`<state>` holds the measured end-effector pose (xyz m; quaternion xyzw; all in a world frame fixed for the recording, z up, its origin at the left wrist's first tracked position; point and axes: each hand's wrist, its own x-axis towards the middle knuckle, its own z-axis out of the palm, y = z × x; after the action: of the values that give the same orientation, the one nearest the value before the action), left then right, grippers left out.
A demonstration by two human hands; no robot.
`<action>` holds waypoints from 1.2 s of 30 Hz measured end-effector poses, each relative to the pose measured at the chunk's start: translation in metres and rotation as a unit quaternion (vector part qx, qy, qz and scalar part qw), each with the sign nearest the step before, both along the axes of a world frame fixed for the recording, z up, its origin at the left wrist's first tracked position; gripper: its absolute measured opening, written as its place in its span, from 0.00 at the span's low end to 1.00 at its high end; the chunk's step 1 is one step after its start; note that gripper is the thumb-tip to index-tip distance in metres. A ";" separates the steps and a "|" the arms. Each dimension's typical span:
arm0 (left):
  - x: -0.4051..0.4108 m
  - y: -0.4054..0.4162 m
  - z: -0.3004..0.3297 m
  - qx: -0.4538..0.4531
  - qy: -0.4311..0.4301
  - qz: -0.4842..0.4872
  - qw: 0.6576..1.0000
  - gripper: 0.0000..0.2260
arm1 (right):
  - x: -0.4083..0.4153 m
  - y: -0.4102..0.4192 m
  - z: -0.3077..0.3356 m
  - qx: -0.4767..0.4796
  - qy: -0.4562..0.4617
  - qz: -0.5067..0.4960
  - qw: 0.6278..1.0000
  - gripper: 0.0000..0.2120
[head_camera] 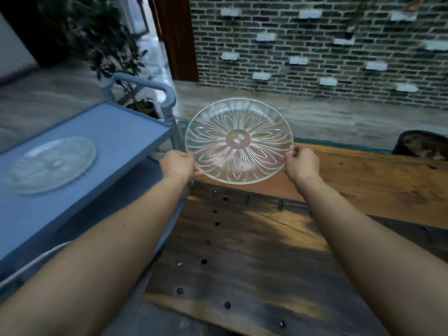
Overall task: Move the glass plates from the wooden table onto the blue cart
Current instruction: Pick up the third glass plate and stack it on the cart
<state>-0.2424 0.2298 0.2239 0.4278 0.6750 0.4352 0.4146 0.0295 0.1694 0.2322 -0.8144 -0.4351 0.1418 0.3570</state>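
Setting: home or café interior, suggested by grey brick wall (315,44), rustic wooden table (266,238), blue cart (121,132), potted plant (97,44).

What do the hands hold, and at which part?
Both hands, left hand and right hand, hold one glass plate by opposite sides of its rim.

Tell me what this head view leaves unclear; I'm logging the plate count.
- Blue cart: cut off by the left edge, so further plates are unknowable.
- Glass plate on the cart: blurred, pattern unreadable.
- Wooden table: right part cut off; forearms cover some.
- Dark pot: contents blurred.
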 end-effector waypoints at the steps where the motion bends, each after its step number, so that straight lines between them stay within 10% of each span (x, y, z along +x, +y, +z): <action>1: -0.018 -0.002 0.004 0.003 0.000 0.010 1.000 0.15 | -0.017 0.006 0.002 0.004 0.004 0.012 1.000 0.14; 25: -0.340 -0.012 0.022 0.022 0.052 0.342 0.938 0.14 | -0.369 0.179 0.002 0.004 0.095 0.327 0.940 0.14; 36: -0.489 0.051 -0.058 -0.039 0.083 0.308 0.947 0.14 | -0.516 0.253 -0.066 -0.066 0.077 0.323 0.941 0.15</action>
<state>-0.7318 0.2809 0.1663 0.2167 0.8227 0.4777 0.2191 -0.4865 0.4223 0.1664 -0.6382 -0.6358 0.3400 0.2701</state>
